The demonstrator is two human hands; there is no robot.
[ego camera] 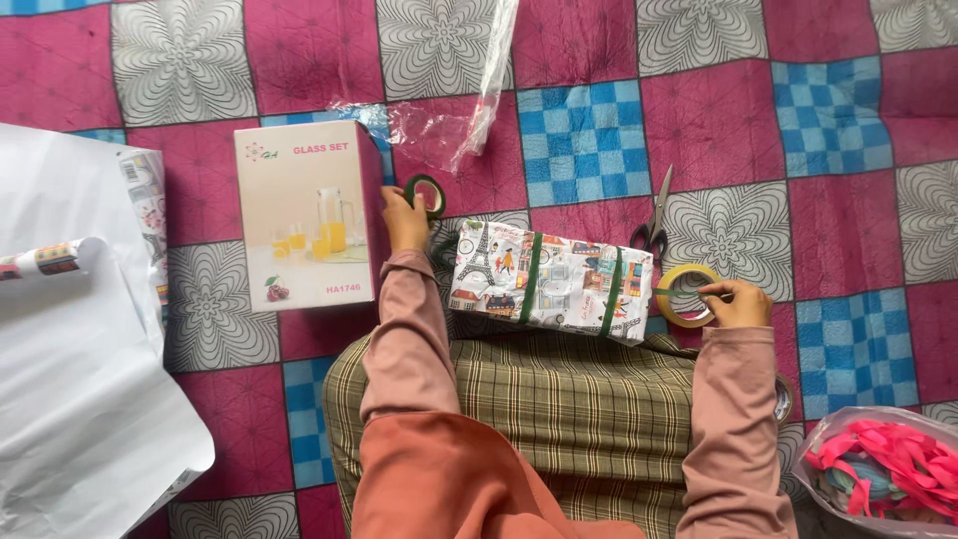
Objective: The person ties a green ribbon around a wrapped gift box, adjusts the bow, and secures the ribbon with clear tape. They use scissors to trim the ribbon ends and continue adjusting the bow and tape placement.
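Risk of slack green ribbon slipping off wrapped parcel [551,282]: left hand [404,222] gripped ribbon roll [427,194], right hand [736,302] pinched tape roll [685,295].

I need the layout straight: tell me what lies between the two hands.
In the head view, a wrapped box in printed paper with two green bands lies between the left hand, on a green roll, and the right hand, on a yellowish tape roll.

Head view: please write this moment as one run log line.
left hand: holds green ribbon roll | right hand: holds tape roll | wrapped box: between hands
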